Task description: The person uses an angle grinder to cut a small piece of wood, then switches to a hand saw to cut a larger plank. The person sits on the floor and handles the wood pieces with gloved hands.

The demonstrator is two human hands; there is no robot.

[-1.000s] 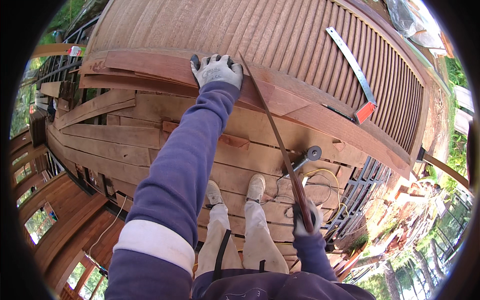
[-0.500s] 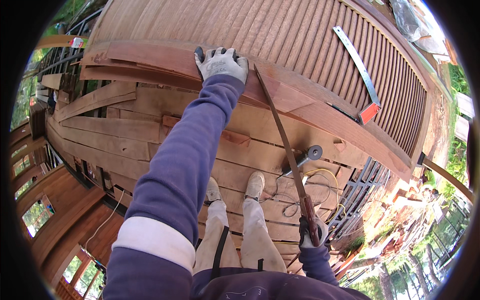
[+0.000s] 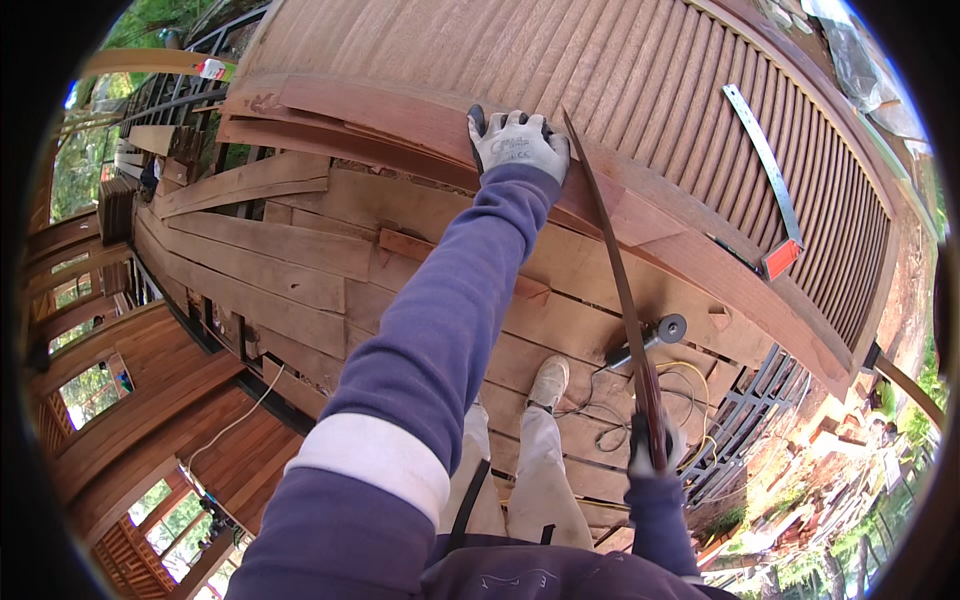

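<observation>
My gloved left hand (image 3: 518,148) presses on a reddish wooden board (image 3: 375,118) along the near edge of a slatted wooden panel (image 3: 630,75), fingers curled over its top. In my gloved right hand (image 3: 652,445), lower right, is a long handsaw (image 3: 618,280) gripped by its dark wooden handle. The narrow blade slants up across the board just right of my left hand, its tip over the slats. A metal square with a red handle (image 3: 780,258) lies on the panel to the right, beside a dark, thin item too small to make out.
Below the panel, an angle grinder (image 3: 648,336) and looped cords (image 3: 700,395) lie on a plank deck (image 3: 260,270) by my feet. Metal framing (image 3: 750,420) shows beside the deck at right. A wooden structure (image 3: 130,420) with openings is at left; wood scraps (image 3: 830,440) lie at right.
The saw drew back toward me, then slid forward again along the cut line. My left hand stayed on the board. The whole scene shifted rightward in the view.
</observation>
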